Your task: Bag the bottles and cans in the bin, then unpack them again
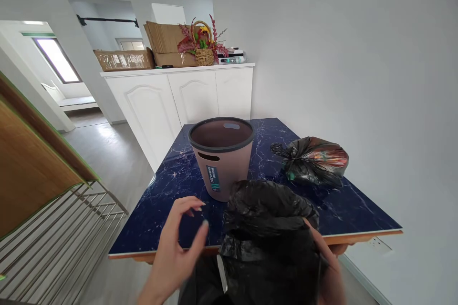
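Left hand (179, 243) fingers half curled, thumb apart from them, nothing in grip, near the bag's left side. Right hand (327, 262) fingers on the right side of a loose black plastic bag (272, 238), holding it at the near edge of the blue marbled bench (161, 219). Open pinkish bin (229, 167), dark rim, upright just behind the bag. Knotted, filled black bag (315, 162) lies on the bench, right of the bin.

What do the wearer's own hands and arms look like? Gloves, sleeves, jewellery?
Left hand: bare, slim fingers, nails apparently a bit long; no glove, ring, watch or sleeve visible. Right hand: also ungloved, no ring or sleeve showing, but partly hidden. No markings discernible.
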A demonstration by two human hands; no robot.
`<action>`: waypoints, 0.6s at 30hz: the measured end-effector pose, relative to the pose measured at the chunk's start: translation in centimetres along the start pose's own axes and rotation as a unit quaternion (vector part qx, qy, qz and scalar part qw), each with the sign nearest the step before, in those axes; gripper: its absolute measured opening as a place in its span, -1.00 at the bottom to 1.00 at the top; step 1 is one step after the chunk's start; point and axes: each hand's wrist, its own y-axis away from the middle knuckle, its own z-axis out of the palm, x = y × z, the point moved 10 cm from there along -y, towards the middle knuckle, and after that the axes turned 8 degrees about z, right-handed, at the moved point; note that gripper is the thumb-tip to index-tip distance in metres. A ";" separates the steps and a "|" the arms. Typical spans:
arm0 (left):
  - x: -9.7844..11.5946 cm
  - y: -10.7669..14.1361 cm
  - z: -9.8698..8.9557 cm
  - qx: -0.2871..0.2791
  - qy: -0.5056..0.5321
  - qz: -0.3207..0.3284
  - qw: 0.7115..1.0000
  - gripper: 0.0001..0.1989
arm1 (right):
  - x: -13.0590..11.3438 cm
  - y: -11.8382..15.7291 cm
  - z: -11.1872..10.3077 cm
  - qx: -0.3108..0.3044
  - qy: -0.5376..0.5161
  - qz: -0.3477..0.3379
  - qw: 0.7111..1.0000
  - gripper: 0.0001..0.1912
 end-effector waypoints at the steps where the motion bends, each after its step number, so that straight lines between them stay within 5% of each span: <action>1: 2.0 -0.1 0.7 -0.034 0.002 0.037 0.999 -0.61 | 0.3 -0.1 -0.2 0.001 0.002 0.006 1.000 -0.62; 4: 5.2 -0.4 3.1 -0.151 0.003 0.096 0.984 -0.27 | 1.7 -0.2 -1.3 0.012 0.020 0.019 1.000 -0.58; 9: 3.8 -1.8 3.8 -0.167 0.037 0.018 0.985 -0.75 | 3.5 0.4 -1.1 0.010 0.051 0.044 0.998 -0.61; 14: 0.4 -1.9 -2.7 0.016 0.006 -0.130 0.991 -0.56 | 3.9 0.4 2.7 -0.039 0.015 0.106 0.993 -0.41; 18: -0.3 -1.9 -8.1 0.180 0.084 -0.184 0.963 -0.45 | 3.4 0.1 5.0 -0.104 0.090 0.106 0.985 -0.22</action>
